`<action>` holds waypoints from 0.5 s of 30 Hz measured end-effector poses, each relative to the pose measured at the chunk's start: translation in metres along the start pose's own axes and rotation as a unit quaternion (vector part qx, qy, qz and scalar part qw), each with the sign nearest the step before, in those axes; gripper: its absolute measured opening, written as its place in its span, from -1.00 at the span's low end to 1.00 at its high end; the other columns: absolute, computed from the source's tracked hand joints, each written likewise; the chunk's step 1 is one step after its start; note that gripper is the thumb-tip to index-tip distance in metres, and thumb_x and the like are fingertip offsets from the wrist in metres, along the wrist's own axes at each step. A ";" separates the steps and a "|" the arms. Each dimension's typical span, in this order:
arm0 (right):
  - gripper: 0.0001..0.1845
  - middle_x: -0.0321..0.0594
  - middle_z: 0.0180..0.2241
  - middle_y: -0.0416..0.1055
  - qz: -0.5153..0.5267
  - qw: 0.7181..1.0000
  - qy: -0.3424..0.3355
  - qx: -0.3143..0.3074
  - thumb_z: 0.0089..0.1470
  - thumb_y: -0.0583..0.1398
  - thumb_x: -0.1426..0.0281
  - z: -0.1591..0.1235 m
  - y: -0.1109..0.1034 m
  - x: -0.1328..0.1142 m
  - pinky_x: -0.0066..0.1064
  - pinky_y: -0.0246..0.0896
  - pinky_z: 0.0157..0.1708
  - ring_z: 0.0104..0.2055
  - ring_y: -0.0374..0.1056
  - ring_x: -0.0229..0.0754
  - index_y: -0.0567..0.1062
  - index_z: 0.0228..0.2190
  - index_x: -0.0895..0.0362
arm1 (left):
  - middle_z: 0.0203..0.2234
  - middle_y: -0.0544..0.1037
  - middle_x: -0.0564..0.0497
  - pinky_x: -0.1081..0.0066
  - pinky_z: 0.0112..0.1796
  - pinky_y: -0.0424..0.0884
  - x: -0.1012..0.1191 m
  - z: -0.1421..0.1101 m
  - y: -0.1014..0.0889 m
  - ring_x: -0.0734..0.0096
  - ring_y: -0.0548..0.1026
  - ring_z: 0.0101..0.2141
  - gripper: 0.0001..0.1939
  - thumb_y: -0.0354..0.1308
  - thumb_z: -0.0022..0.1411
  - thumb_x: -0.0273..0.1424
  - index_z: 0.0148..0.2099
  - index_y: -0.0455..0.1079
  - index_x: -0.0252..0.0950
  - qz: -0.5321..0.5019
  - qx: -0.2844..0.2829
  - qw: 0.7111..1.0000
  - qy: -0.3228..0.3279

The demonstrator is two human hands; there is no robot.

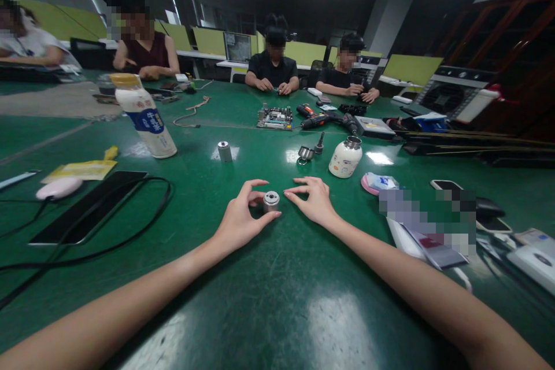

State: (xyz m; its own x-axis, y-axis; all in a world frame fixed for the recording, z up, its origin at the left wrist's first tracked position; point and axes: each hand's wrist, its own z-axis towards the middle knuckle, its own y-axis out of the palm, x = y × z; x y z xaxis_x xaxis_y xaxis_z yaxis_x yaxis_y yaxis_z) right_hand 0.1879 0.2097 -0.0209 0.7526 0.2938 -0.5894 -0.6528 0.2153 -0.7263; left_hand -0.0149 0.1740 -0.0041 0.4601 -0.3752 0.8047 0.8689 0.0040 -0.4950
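A short silver metal cylinder, looking like a small motor [271,202], stands upright with a round hub and small holes on its top face. My left hand [243,211] curls around it from the left, thumb in front and fingers behind. Just right of the cylinder, apart from it, is my right hand [313,199]. Its thumb and index fingertips come together in a pinch, and whatever is between them is too small to make out. A second silver cylinder [224,151] stands farther back on the green table [260,300].
Behind my right hand are a metal cap [305,154], a dark bit-like part [319,143] and a white flask [346,157]. A bottle [150,121], tablet [89,208] and cable lie left. Drills [323,120] and a circuit board [276,118] lie beyond; several people sit around.
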 end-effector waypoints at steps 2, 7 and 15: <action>-0.87 -0.22 0.00 0.53 0.006 1.000 0.002 0.008 0.11 0.30 0.21 0.000 0.000 0.000 0.08 0.04 0.18 0.15 0.27 0.03 0.67 -0.29 -0.11 | -0.24 0.64 -0.02 0.24 -0.11 0.47 -0.001 0.001 0.000 0.22 0.60 -0.18 -0.40 0.37 0.02 -0.30 0.08 0.25 -0.22 -0.011 -0.001 1.000 -0.007; -0.66 -0.17 -0.08 0.57 0.090 0.995 -0.025 0.042 0.04 0.34 0.19 0.003 0.000 0.000 -0.01 0.21 0.11 0.05 0.40 -0.01 0.60 -0.12 -0.02 | -0.18 0.63 -0.10 0.19 -0.09 0.45 -0.008 0.003 -0.001 0.19 0.59 -0.14 -0.39 0.35 0.03 -0.31 0.10 0.23 -0.26 -0.072 -0.024 0.997 -0.016; -0.77 -0.21 -0.29 0.63 0.233 0.972 -0.040 0.008 0.04 0.34 0.37 0.002 -0.001 -0.004 -0.09 0.30 0.10 -0.15 0.57 -0.08 0.57 -0.20 0.08 | -0.19 0.62 -0.11 0.19 -0.09 0.45 -0.009 0.004 -0.001 0.18 0.58 -0.13 -0.43 0.34 0.04 -0.33 0.08 0.26 -0.27 -0.079 -0.036 0.996 -0.012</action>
State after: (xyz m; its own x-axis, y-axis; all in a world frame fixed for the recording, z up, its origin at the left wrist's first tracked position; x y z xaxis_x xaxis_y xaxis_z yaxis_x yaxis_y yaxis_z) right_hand 0.1856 0.2100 -0.0172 0.3665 0.4348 -0.8226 -0.9228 0.0565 -0.3812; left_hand -0.0193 0.1807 -0.0096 0.3243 -0.3438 0.8813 0.9154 -0.1208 -0.3840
